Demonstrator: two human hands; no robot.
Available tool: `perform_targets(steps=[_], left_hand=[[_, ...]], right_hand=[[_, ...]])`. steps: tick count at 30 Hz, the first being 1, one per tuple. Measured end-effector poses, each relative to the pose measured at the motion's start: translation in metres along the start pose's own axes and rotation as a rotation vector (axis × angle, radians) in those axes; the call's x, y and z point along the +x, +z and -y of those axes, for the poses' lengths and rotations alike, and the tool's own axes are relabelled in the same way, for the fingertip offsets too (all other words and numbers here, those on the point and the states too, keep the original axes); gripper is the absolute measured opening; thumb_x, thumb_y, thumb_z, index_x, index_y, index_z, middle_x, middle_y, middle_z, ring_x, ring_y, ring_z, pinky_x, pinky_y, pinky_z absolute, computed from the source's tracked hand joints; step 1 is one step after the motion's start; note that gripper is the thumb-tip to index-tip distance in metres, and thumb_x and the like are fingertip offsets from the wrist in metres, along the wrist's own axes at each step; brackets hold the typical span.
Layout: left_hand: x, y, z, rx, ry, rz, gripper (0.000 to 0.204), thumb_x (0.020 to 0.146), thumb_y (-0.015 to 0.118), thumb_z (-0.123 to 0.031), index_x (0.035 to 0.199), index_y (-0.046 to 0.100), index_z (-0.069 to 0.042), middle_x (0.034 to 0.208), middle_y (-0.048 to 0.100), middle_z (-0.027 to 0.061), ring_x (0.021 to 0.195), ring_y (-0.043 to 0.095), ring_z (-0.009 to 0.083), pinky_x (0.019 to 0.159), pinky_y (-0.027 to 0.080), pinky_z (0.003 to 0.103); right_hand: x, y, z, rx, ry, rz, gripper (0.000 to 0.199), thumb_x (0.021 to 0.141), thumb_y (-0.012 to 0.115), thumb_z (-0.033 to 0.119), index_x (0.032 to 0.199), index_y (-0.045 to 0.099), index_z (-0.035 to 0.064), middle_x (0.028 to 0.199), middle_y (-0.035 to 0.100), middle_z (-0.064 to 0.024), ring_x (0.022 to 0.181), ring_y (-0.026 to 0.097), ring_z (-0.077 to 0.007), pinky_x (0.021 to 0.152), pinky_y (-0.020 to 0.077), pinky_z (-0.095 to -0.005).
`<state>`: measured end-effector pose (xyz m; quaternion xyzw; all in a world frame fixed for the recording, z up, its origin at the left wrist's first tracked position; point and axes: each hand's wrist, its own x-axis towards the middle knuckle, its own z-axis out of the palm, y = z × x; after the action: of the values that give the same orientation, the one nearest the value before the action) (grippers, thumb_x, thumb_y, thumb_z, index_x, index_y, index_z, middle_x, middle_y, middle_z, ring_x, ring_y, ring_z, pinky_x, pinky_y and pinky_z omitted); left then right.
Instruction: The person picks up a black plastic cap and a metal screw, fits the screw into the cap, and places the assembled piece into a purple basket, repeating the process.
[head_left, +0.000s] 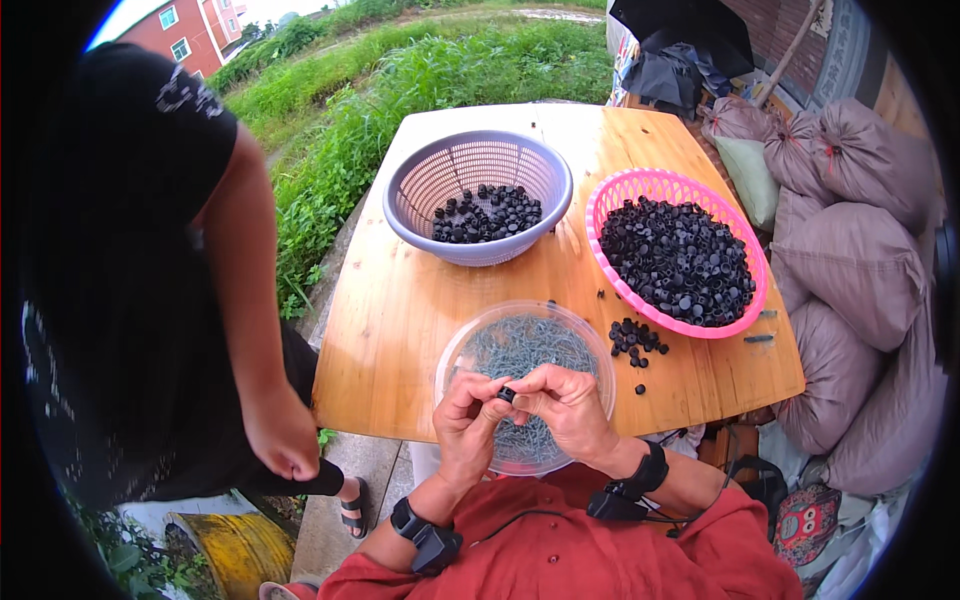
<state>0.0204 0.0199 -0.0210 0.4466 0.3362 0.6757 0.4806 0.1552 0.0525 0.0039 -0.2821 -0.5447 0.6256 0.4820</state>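
Both hands, left hand (466, 412) and right hand (566, 403), are pinching one small black cap (507, 394) over the near clear bowl (455, 352); keeping it steady and square seems wise.

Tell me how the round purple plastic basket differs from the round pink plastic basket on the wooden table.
The round purple plastic basket looks deeper and holds only a thin layer of small black caps at its bottom; the round pink plastic basket looks shallower and is nearly full of small black parts. The purple one sits toward the table's far middle, the pink one nearer the right edge. Both have perforated walls and stand upright on the wooden table.
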Motion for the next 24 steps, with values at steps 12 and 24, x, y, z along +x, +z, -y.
perform_targets(steps=[12, 24], left_hand=[[0.119, -0.006, -0.027, 0.389, 0.041, -0.108, 0.012, 0.085, 0.057, -0.007, 0.094, 0.057, 0.000, 0.080, 0.056, -0.0005, 0.066, 0.048, 0.0050, 0.058, 0.039, 0.019], [0.154, -0.025, -0.032, 0.721, 0.034, -0.083, 0.020, 0.076, 0.063, -0.001, 0.095, 0.061, 0.003, 0.078, 0.060, 0.0043, 0.068, 0.052, 0.0083, 0.060, 0.043, 0.022]], right_hand=[[0.017, -0.063, 0.039, -0.339, -0.063, -0.167, 0.024, 0.089, 0.048, 0.004, 0.111, 0.054, -0.0049, 0.098, 0.063, -0.0128, 0.084, 0.062, -0.0168, 0.070, 0.0517, -0.0253], [0.068, -0.101, -0.008, -1.260, -0.273, 0.062, 0.038, 0.074, 0.051, -0.007, 0.112, 0.052, -0.0045, 0.102, 0.056, -0.0224, 0.094, 0.056, -0.0354, 0.082, 0.0450, -0.0393]])
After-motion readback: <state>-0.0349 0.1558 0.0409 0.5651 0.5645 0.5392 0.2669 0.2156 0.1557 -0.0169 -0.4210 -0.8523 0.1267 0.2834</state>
